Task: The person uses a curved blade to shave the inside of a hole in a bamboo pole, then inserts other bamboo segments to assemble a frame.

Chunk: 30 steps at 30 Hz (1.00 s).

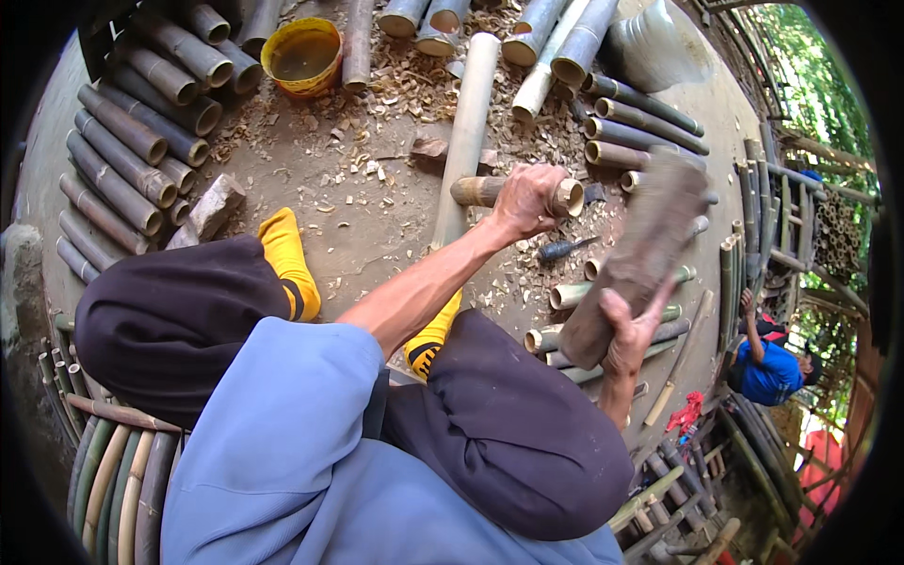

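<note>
— Gripping hard, both of them? Tell me what your fingers are doing.

— Your left hand (527,200) has its fingers wrapped fully shut around a short bamboo piece (490,191), which lies across a long pale bamboo pole (466,132) on the ground ahead of your feet. The short piece's cut, hollow end pokes out just past your knuckles on the right.

— And the other hand?

— Your right hand (629,331) is closed tight on the lower end of a wooden mallet (640,254), a thick, dark, rough block (blurred, so its surface is hard to read). It is raised and tilted, its upper end above and to the right of the short piece, not touching it.

— What lies around you?

— A dark-handled chisel (565,249) rests on the ground between your hands, among wood chips (414,85). Your yellow socks (287,264) flank the pole's near end. Stacked bamboo sections (132,141) lie to your left, a yellow bucket (303,55) beyond them, and more cut bamboo (640,118) to your right.
</note>
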Each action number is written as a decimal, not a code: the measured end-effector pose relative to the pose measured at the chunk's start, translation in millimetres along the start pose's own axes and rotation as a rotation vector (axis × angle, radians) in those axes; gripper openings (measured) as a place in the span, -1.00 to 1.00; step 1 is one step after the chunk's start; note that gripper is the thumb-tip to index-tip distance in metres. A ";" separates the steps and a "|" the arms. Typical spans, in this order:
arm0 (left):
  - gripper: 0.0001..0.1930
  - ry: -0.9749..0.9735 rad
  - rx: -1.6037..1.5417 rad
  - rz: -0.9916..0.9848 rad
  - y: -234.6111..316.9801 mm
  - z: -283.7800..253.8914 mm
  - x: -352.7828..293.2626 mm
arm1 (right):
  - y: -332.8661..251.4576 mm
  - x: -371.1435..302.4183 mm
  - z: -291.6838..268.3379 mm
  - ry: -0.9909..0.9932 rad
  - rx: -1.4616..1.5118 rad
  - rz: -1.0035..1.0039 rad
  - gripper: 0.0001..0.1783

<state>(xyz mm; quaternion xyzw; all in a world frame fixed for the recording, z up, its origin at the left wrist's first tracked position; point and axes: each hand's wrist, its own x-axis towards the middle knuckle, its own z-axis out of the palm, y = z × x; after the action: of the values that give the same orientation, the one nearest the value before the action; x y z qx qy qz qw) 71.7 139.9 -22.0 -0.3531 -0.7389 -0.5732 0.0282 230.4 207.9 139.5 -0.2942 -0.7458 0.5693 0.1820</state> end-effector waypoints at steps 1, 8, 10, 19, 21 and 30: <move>-0.53 -0.034 -0.021 -0.017 -0.7 1.1 4.9 | 8.2 1.5 -1.3 0.109 -0.047 -0.150 0.04; -0.57 -0.023 -0.006 -0.015 -7.4 -2.7 -0.7 | 26.9 5.8 5.9 -0.234 -0.261 -0.002 0.17; -0.61 0.005 -0.022 0.006 -3.9 -1.3 2.4 | 22.2 -3.4 1.6 -0.058 -0.196 -0.130 0.13; -0.55 -0.050 0.000 0.021 -8.8 -3.4 -1.3 | 38.1 -10.7 5.8 -0.057 -0.213 -0.156 0.16; -0.52 -0.134 -0.003 0.029 5.1 10.1 7.0 | 54.8 -18.7 12.8 0.226 -0.057 -0.271 0.17; -0.54 -0.106 -0.106 -0.100 3.4 2.2 5.7 | 97.6 -34.5 31.1 0.024 -0.273 -0.137 0.20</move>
<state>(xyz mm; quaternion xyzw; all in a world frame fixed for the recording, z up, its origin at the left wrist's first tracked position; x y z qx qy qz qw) 70.1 144.9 -17.4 -0.3468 -0.7246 -0.5926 -0.0585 260.4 179.9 39.4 -0.2716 -0.8323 0.4453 0.1876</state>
